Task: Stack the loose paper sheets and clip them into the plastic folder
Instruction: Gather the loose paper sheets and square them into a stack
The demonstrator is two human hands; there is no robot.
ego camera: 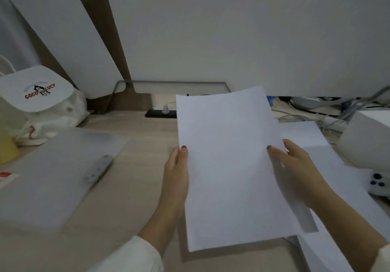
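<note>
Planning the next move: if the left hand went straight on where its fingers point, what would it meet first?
Likely the black power strip ahead; depth is unclear, so the left hand, holding the paper sheets, may pass over it.

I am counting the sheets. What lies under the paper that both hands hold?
Past the right edge of the held paper, more white sheets lie on the desk. What is directly beneath it is covered.
</note>
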